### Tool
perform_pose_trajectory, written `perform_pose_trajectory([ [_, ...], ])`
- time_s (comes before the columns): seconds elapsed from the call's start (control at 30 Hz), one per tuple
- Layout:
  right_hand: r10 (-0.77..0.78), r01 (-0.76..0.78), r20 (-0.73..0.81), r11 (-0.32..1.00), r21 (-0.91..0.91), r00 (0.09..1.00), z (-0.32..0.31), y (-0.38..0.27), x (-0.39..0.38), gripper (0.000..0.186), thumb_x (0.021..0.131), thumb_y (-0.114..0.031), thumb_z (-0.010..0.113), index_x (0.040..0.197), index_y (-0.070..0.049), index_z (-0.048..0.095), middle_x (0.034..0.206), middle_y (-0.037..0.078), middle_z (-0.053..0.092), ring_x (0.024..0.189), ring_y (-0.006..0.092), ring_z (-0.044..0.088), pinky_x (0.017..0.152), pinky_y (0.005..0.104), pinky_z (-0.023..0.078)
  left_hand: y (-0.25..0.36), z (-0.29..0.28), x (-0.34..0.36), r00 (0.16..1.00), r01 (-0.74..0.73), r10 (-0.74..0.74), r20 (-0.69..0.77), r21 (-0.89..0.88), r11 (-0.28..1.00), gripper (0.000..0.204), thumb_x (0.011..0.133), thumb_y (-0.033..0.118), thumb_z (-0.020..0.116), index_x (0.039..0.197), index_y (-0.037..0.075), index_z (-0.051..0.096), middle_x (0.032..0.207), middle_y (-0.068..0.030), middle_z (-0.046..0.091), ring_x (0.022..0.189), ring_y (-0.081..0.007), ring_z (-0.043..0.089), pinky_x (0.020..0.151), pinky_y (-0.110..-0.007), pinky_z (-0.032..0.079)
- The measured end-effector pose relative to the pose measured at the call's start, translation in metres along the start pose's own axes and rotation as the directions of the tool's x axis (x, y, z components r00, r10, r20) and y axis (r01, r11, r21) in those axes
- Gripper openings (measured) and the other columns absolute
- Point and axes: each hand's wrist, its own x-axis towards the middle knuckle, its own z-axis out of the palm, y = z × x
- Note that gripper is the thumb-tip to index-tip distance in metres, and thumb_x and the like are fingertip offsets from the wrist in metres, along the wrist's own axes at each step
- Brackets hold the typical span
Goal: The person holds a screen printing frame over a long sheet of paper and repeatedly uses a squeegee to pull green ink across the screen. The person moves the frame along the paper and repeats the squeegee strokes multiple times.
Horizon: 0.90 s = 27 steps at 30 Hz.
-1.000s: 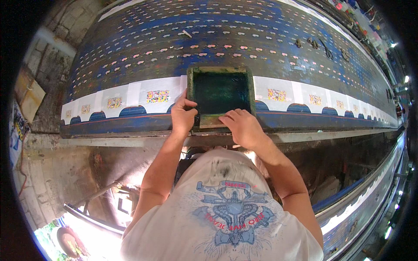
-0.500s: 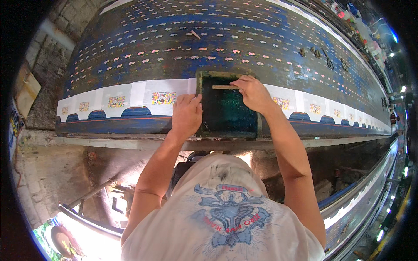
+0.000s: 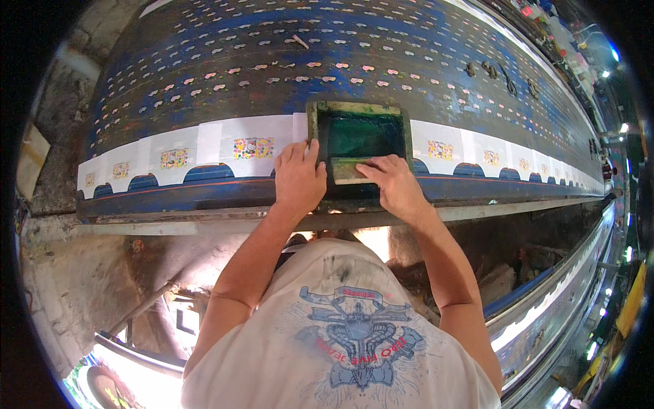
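A screen printing frame (image 3: 361, 108) with dark green mesh lies at the table's near edge, over the row of white pieces. My left hand (image 3: 298, 176) grips the frame's left side, fingers over the rim. Inside the frame, my right hand (image 3: 398, 185) is closed on a squeegee (image 3: 347, 172), a flat pale bar stained green, low on the mesh and tilted. Either side of the frame lie white cut pieces (image 3: 212, 143) with scalloped lower edges. Small colourful printed rectangles (image 3: 253, 148) show on them. Whatever is under the frame is hidden.
The long dark-blue printing table (image 3: 225, 88) carries rows of small pale marks. A small stick (image 3: 300, 42) and several dark objects (image 3: 511, 80) lie farther back. Behind me on the right runs another long table (image 3: 531, 327). A wooden rail (image 3: 170, 225) edges the near side.
My right hand has drawn the squeegee from the upper part of the frame toward me, and its flat face now shows. My left hand stays at the frame's left side.
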Motion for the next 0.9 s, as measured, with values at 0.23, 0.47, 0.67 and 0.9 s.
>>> perform_pose_trajectory([
  [0.23, 0.028, -0.028, 0.003, 0.996, 0.08, 1.0, 0.001, -0.032, -0.036, 0.066, 0.082, 0.01, 0.071, 0.144, -0.011, 0.078, 0.141, 0.018, 0.073, 0.126, 0.0432, 0.066, 0.111, 0.055, 0.055, -0.005, 0.026, -0.012, 0.985, 0.125, -0.162, -0.06, -0.399, 0.908, 0.073, 0.09, 0.002, 0.081, 0.161, 0.002, 0.063, 0.161, -0.0267, 0.061, 0.149, -0.047, 0.054, 0.128, -0.059, 0.042],
  [0.47, 0.122, -0.098, -0.124, 0.977, 0.187, 0.985, 0.003, -0.027, -0.066, 0.051, 0.094, -0.015, 0.088, 0.143, -0.011, 0.079, 0.151, 0.018, 0.07, 0.146, 0.0425, 0.061, 0.121, 0.0518, 0.051, -0.003, 0.033, -0.015, 0.973, 0.176, -0.226, -0.045, -0.485, 0.857, 0.063, 0.084, -0.006, 0.078, 0.146, 0.005, 0.076, 0.166, -0.0268, 0.06, 0.154, -0.0461, 0.056, 0.131, -0.052, 0.044],
  [0.67, 0.639, -0.215, -0.188, 0.498, 0.84, 0.746, 0.019, 0.02, -0.111, 0.038, 0.107, -0.021, 0.083, 0.141, -0.005, 0.079, 0.145, 0.017, 0.077, 0.144, 0.0355, 0.065, 0.127, 0.0493, 0.046, 0.028, 0.022, -0.004, 0.947, 0.187, -0.318, -0.049, -0.719, 0.669, 0.043, 0.083, -0.019, 0.071, 0.12, 0.001, 0.079, 0.17, -0.0212, 0.06, 0.154, -0.033, 0.061, 0.118, -0.04, 0.057],
  [0.9, 0.595, -0.161, -0.204, 0.501, 0.85, 0.777, -0.01, 0.11, -0.182, 0.036, 0.11, -0.021, 0.079, 0.141, -0.003, 0.08, 0.138, 0.014, 0.081, 0.145, 0.0306, 0.065, 0.133, 0.0492, 0.039, 0.122, 0.076, 0.021, 0.935, 0.212, -0.353, -0.042, -0.731, 0.649, 0.041, 0.084, -0.019, 0.07, 0.117, 0.002, 0.081, 0.175, -0.0258, 0.054, 0.163, -0.037, 0.053, 0.128, -0.043, 0.048],
])
